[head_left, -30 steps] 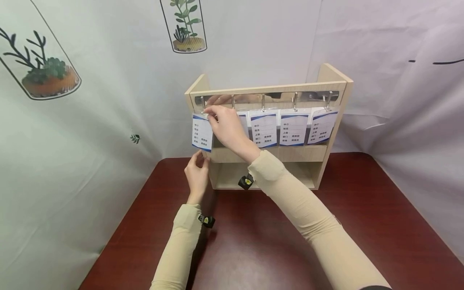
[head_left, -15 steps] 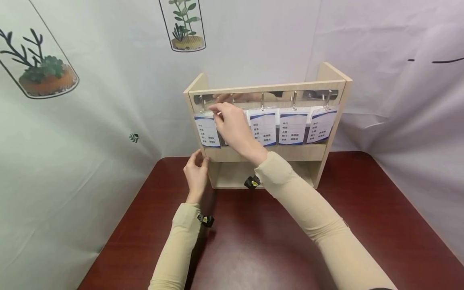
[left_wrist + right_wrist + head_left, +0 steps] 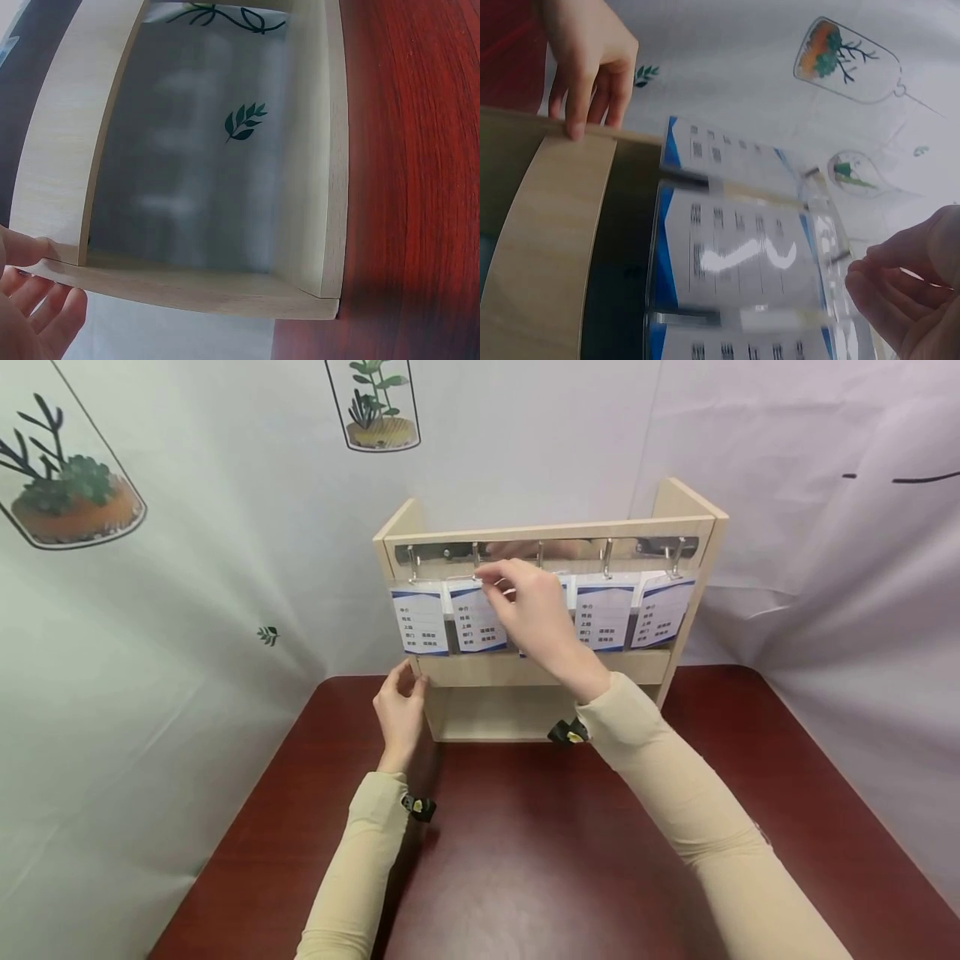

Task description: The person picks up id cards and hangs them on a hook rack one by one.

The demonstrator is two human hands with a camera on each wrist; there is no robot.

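Note:
A small wooden shelf unit (image 3: 547,670) stands on the table with a metal hook rail (image 3: 442,552) along its upper front. Several badge cards in clear sleeves hang from it, including the leftmost badge (image 3: 422,625), the second badge (image 3: 480,620) and the far-right badge (image 3: 662,614). My right hand (image 3: 536,610) is at the second hook, thumb and index fingertips close together by that badge's top edge; whether they pinch it is unclear. It partly hides the middle badge. My left hand (image 3: 400,710) grips the unit's left side, thumb on the front board (image 3: 56,150).
The unit stands toward the back of the dark red table (image 3: 510,860). Behind it hangs a pale cloth backdrop (image 3: 225,527) printed with plants. Beneath the front board, the unit has an open lower compartment (image 3: 495,714).
My right hand has left the leftmost badge and moved right to the second hook. The leftmost badge, tilted outward earlier, now hangs flatter. My left hand stays at the unit's side.

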